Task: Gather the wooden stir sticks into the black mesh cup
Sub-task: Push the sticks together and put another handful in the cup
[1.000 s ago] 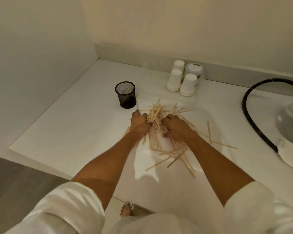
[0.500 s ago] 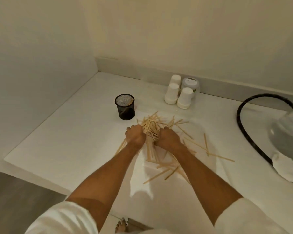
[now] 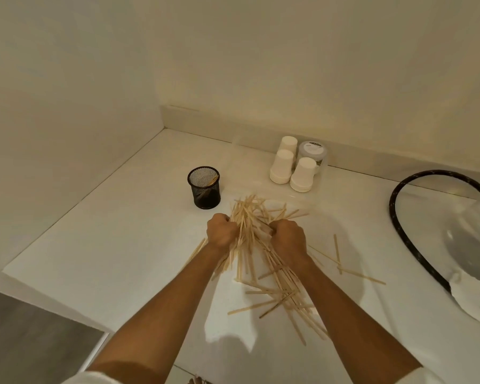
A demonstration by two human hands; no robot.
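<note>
Nearest the camera, white sleeves (image 3: 94,378) at the bottom edge w/ two bare forearms reaching fwd over a white countertop (image 3: 108,259). Loose thin pale wooden stir sticks (image 3: 277,297) lie scattered on the top btwn and under the arms, some trailing toward the near edge, a few more apart at right (image 3: 344,261). Left hand (image 3: 221,230) is a fist, fingers curled round the left side of a bundle of the sticks (image 3: 250,217); right hand (image 3: 288,239) also curled, gripping the bundle's right side. Bundle fans out beyond both fists, far tips splayed, near ends hanging down toward the counter. Just past the left hand, to its far left, the round black wire-mesh cup (image 3: 204,187) stands upright on the counter, apart from the bundle, w/ what looks like one stick leaning inside. Farther back by the wall, three upside-down white paper cups (image 3: 284,167) clustered beside a clear lidded plastic jar (image 3: 313,151). At right, a curved black hose (image 3: 405,189) and a clear glass vessel (image 3: 477,239), partly cut off by the frame edge.
</note>
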